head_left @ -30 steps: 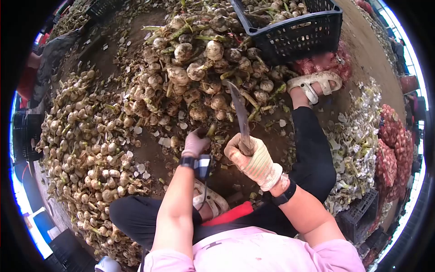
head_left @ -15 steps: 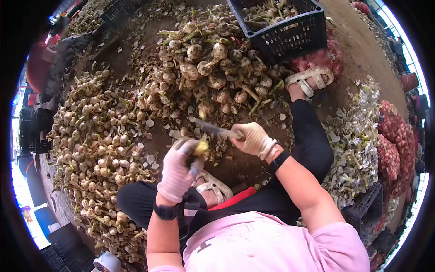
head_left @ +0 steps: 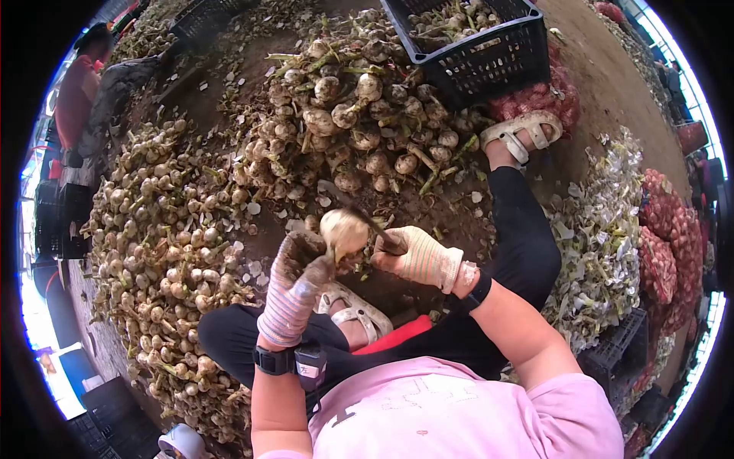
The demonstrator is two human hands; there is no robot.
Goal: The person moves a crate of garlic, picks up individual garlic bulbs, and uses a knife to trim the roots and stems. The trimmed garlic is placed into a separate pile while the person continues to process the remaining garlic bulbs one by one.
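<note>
Both my hands wear striped, dirt-stained gloves. My left hand (head_left: 294, 283) grips a pale garlic bulb (head_left: 344, 232) by its stem end, with the bulb above the fingers. My right hand (head_left: 417, 258) is wrapped round the dark handle of a knife (head_left: 358, 209), whose blade points up and left, close beside the bulb's upper right. The blade's edge is blurred. Beyond the hands lies a heap of dirty bulbs with stems (head_left: 359, 115). A second pile of paler bulbs (head_left: 168, 252) spreads at the left.
A black crate (head_left: 489, 57) with bulbs stands at the top, beside a red net sack (head_left: 539, 96). Peelings and stalks (head_left: 600, 237) lie at the right, near more net sacks (head_left: 673, 237). A person in red (head_left: 75, 103) sits at the upper left. My sandalled foot (head_left: 524, 138) rests near the crate.
My left hand has turned, and the pale bulb now shows above its fingers. My right hand has moved slightly left and down, bringing the knife beside the bulb. The person at upper left has shifted.
</note>
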